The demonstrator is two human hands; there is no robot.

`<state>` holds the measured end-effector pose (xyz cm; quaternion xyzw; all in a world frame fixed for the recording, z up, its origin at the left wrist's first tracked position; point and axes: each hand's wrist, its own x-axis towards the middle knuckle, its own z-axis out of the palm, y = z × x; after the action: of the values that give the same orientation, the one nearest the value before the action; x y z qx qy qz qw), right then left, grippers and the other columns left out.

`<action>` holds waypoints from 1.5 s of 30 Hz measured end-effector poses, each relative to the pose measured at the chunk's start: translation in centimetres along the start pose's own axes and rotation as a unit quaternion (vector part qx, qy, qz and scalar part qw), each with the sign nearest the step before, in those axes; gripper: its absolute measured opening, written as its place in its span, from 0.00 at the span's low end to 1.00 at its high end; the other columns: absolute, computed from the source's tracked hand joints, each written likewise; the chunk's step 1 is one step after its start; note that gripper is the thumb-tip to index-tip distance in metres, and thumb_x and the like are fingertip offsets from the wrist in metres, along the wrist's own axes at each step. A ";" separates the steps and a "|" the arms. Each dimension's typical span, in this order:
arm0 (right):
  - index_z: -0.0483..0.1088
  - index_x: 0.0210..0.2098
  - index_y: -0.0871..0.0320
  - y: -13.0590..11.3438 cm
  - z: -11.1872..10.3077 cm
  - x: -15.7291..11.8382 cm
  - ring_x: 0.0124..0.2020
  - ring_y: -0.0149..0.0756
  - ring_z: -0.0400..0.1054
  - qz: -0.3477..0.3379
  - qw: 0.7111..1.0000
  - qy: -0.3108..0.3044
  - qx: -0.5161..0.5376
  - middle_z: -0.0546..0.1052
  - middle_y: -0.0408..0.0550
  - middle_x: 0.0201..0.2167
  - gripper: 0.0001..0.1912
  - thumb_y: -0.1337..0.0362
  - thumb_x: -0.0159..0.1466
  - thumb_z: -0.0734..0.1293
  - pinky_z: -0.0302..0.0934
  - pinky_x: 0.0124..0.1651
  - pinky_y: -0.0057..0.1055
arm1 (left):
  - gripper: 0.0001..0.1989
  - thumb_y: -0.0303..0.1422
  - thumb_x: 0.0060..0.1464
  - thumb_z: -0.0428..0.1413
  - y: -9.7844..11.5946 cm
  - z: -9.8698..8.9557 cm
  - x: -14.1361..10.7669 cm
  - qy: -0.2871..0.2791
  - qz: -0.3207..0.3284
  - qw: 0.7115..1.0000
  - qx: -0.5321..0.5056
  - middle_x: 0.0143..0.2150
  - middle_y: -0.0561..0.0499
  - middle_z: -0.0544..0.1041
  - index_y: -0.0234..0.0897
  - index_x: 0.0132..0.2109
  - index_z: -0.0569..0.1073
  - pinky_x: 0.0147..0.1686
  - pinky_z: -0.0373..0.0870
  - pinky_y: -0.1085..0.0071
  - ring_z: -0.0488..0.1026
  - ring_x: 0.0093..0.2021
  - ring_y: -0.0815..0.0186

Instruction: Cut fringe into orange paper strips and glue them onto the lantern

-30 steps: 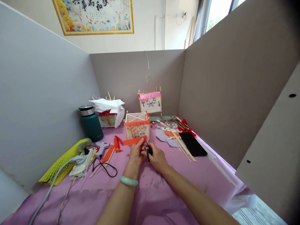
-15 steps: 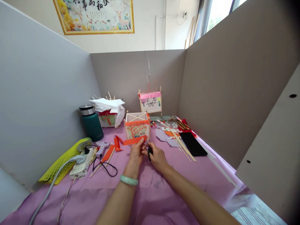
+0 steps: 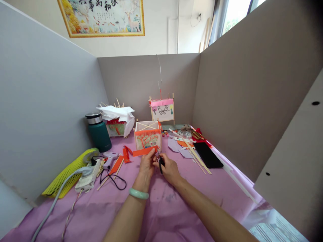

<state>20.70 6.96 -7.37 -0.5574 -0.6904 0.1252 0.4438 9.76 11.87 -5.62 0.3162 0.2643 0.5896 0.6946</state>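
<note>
My left hand (image 3: pixel 147 164) pinches a strip of orange paper (image 3: pixel 141 152), which sticks out to the left of the fingers. Black-handled scissors (image 3: pixel 161 162) are in my right hand (image 3: pixel 171 169), with their blades at the strip's right end. Whether the blades are cutting into the paper is too small to tell. Just behind the hands stands a box-shaped paper lantern (image 3: pixel 147 138) with a stick frame, a painted front and an orange fringe along its top. Folded orange paper pieces (image 3: pixel 126 154) lie left of my left hand.
Left stand a green bottle (image 3: pixel 99 134), a power strip (image 3: pixel 88 176) and a glue gun (image 3: pixel 110 159) with its black cable. A second lantern (image 3: pixel 163 111) hangs behind. At right lie a black phone (image 3: pixel 207 155), wooden sticks (image 3: pixel 195 156) and paper scraps. Partition walls enclose the table.
</note>
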 end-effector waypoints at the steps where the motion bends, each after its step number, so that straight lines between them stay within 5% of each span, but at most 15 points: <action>1: 0.68 0.45 0.54 0.0 0.0 0.0 0.31 0.36 0.72 0.001 1.000 0.000 0.000 0.79 0.44 0.33 0.14 0.54 0.64 0.63 0.55 0.33 0.26 | 0.22 0.39 0.33 0.70 0.0 0.0 0.0 0.001 0.000 1.000 0.000 0.13 0.59 0.60 0.35 0.23 0.65 0.15 0.51 0.78 0.57 0.14 0.77; 45: 0.69 0.46 0.54 0.1 0.3 0.0 0.33 0.38 0.73 -0.019 0.999 -0.007 -0.041 0.79 0.45 0.33 0.13 0.55 0.65 0.63 0.55 0.34 0.27 | 0.22 0.40 0.29 0.71 0.8 0.8 -0.7 0.050 0.011 0.998 -0.022 0.14 0.60 0.62 0.33 0.25 0.69 0.15 0.52 0.78 0.55 0.14 0.78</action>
<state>20.55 7.08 -7.64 -0.5609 -0.7085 0.0921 0.4183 9.74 11.21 -4.54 0.2739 0.2823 0.6176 0.6811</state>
